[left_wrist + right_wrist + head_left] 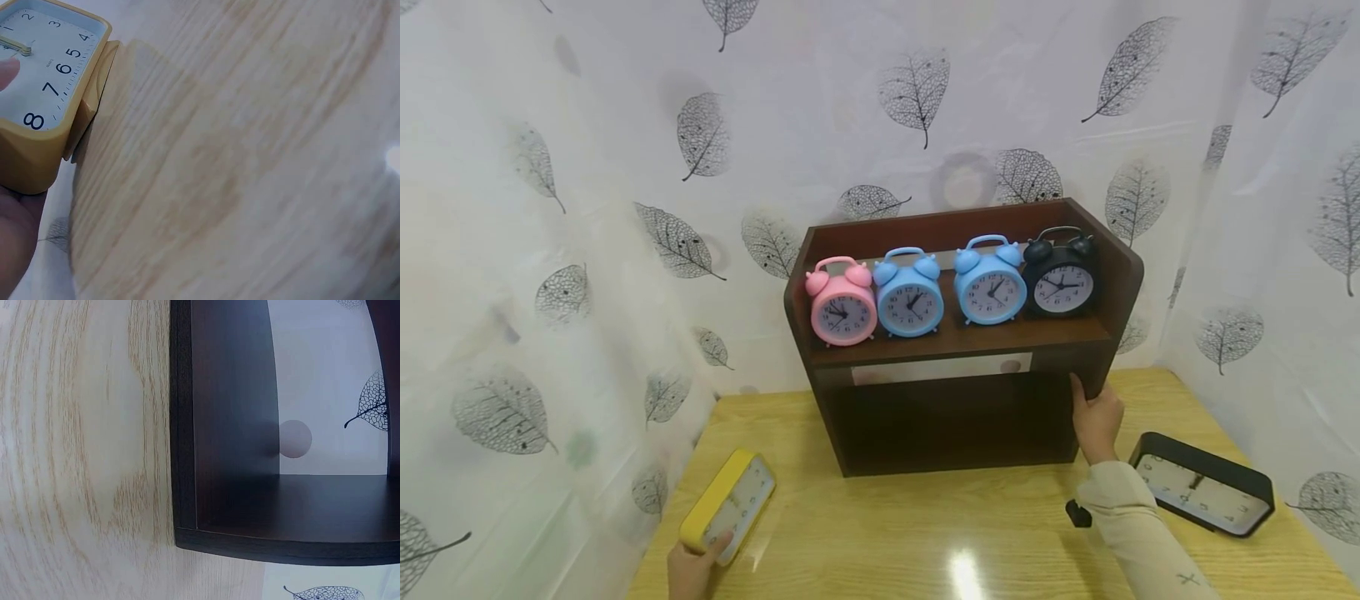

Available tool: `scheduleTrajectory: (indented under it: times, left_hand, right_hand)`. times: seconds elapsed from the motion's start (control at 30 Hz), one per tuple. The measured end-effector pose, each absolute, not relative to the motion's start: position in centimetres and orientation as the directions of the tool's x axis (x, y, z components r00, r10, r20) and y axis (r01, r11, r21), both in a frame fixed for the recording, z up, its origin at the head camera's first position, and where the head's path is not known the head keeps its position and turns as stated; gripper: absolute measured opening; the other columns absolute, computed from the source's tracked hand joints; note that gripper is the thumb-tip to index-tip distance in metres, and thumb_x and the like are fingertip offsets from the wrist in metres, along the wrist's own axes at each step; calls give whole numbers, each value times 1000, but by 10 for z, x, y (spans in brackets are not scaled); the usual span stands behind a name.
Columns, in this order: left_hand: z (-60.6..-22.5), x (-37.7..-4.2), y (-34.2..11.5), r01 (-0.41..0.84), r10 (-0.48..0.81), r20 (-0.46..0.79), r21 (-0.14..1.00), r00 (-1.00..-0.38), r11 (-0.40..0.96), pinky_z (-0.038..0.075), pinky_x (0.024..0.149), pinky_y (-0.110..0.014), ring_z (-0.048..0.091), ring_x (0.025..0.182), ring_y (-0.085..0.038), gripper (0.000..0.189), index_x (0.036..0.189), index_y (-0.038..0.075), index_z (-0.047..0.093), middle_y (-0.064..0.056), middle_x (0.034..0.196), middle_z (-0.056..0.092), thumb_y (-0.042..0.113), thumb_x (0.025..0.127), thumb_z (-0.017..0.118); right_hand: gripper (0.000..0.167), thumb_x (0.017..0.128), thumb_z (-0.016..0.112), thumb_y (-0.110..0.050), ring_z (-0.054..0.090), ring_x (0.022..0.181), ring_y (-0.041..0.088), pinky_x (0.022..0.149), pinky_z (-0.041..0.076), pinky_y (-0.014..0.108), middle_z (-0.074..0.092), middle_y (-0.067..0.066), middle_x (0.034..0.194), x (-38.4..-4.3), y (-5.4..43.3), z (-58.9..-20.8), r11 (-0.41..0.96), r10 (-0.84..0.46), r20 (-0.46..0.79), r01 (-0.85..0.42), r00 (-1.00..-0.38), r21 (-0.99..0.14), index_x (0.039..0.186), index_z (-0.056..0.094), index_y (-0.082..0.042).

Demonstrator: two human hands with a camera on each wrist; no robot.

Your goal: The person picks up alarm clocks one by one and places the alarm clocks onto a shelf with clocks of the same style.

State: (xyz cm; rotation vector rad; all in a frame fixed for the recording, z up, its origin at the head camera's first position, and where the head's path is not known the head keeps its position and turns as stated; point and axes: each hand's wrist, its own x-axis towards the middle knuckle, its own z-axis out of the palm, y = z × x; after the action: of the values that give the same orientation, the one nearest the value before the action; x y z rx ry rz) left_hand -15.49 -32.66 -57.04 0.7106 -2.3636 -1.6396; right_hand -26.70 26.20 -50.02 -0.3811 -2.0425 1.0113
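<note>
At the left of the table my left hand (691,570) grips one end of a yellow rectangular clock (718,500), its thumb on the white face. The left wrist view shows the same yellow clock (81,94) close up, near the table edge. My right hand (1099,421) holds the right side panel of a dark brown two-tier shelf (955,417), thumb on the inner side; its other fingers are mostly hidden. On the upper tier stand a pink alarm clock (842,312), two light blue alarm clocks (910,304) and a black alarm clock (1063,283). The right wrist view shows the shelf's lower compartment (237,425), not the hand.
A black rectangular clock (1206,483) lies on the right of the wooden table (887,533). Beside the right forearm is a small black object (1078,513). Leaf-patterned curtains (850,100) surround the table at the back and sides.
</note>
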Motion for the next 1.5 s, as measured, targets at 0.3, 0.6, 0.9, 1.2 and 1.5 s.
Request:
scheduleTrajectory:
  times: [0.3,0.6,0.9,1.2,1.5]
  left_hand:
    - [-575,-154,-326,-351,-494,-118,842,-861,409,41,66,-11,48,69,7,65,116,-6,49,-15,97,65,33,74,79]
    - [-579,-156,-323,-297,-480,-83,872,-873,389,44,65,-12,49,67,10,63,116,-10,49,-15,96,67,24,73,80]
    - [-567,-157,-325,-327,-482,-102,851,-870,410,46,62,-18,52,64,4,61,112,-13,51,-16,90,68,26,75,78]
    - [-559,-160,-323,-309,-460,-126,886,-879,347,46,64,-16,54,63,7,63,114,-13,51,-6,85,70,24,72,80]
    - [-552,-156,-321,-352,-366,-205,848,-908,397,48,68,-19,57,72,-1,60,114,-8,50,-4,90,67,32,77,75]
  right_hand:
    - [34,90,61,-21,57,66,47,57,39,50,61,35,76,-268,263,-501,639,564,537,-81,-627,-765,77,55,10]
    - [33,90,62,-21,57,65,48,58,39,52,61,35,75,-267,264,-502,645,558,549,-91,-623,-759,77,55,9]
    - [30,91,60,-20,58,63,45,55,41,47,61,32,73,-266,261,-500,650,547,542,-84,-638,-755,81,57,8]
    - [30,90,61,-20,56,62,44,54,37,44,59,31,71,-266,262,-501,651,550,552,-92,-627,-754,76,55,7]
    - [30,90,61,-19,56,63,45,55,38,46,60,32,71,-266,263,-501,655,544,556,-97,-629,-750,77,55,7]
